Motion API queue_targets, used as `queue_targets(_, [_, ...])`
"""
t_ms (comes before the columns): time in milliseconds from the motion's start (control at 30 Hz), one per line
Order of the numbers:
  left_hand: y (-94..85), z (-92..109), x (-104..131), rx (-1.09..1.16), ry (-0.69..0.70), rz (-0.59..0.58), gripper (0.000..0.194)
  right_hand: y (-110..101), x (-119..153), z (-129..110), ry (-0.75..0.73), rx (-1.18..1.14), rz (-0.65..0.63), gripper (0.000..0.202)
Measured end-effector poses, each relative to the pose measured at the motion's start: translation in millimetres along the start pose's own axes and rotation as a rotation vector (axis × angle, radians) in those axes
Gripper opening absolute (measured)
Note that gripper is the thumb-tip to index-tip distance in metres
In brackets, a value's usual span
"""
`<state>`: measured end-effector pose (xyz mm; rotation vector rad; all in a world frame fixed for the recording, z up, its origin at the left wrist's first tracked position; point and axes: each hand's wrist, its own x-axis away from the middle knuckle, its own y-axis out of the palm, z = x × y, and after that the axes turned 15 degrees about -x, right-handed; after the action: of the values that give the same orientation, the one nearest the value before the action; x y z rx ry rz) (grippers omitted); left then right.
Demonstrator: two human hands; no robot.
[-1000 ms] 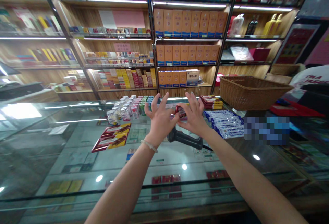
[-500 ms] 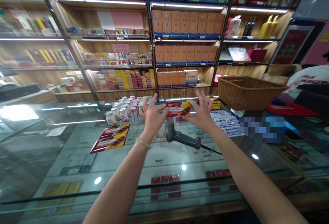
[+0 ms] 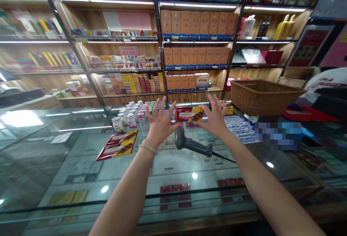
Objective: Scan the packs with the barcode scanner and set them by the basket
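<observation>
A red and yellow chocolate bar [image 3: 188, 114] is upright above the glass counter, its printed front facing me. My right hand [image 3: 216, 118] pinches its right end between thumb and fingers. Just left of the bar, my left hand [image 3: 159, 122] is open with its fingers spread, apart from the wrapper. Below the bar a black barcode scanner [image 3: 193, 145] lies on the glass, its cable running right. More chocolate bars in the same wrapper [image 3: 118, 145] lie flat to the left of my left arm.
Several small jars [image 3: 127, 116] stand at the counter's back left. Blue and white packets [image 3: 240, 129] lie to the right, with a wicker basket [image 3: 267, 97] behind them. Stocked shelves [image 3: 197, 42] line the wall. Part of a person in white [image 3: 329, 80] shows at far right.
My left hand has let go of the bar's left end and opened, its fingers spreading. My right hand still holds the bar, which has shifted slightly right.
</observation>
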<state>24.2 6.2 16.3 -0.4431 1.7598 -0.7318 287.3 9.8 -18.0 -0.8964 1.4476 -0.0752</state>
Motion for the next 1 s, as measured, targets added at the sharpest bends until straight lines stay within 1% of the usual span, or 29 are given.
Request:
queue_targets(67, [0.6,0,1,-0.018,0.019,-0.002,0.089,-1,0,-1,-0.001,0.002,-0.010,0.062])
queue_targets(233, [-0.7,0,1,-0.027,0.036,-0.010,0.075,-2,0,-3,0.004,-0.015,-0.038,0.060])
queue_targets(333, [-1.3,0,0,-0.023,0.043,-0.015,0.072,-1,0,-3,0.018,-0.021,-0.039,0.061])
queue_targets(500, [-2.2,-1,-2,-0.013,0.031,-0.025,0.070,0,0,-4,0.069,-0.040,-0.009,0.072])
queue_targets(567, [-2.6,-1,-2,0.004,0.027,-0.035,0.068,0,0,-4,0.099,-0.046,0.019,0.073])
queue_targets(667, [-2.4,-2,-3,0.036,0.023,-0.047,0.063,1,0,-5,0.124,-0.049,0.041,0.058])
queue_targets(767, [-1.6,-2,-2,0.050,0.023,-0.051,0.058,2,0,-7,0.132,-0.032,0.013,0.042])
queue_targets(867, [-1.6,-2,-2,0.019,0.031,-0.068,0.054,3,1,-9,0.133,-0.014,-0.020,0.036])
queue_targets(1000, [-1.9,-1,-3,-0.009,0.035,-0.103,0.054,4,2,-11,0.111,-0.030,-0.011,0.033])
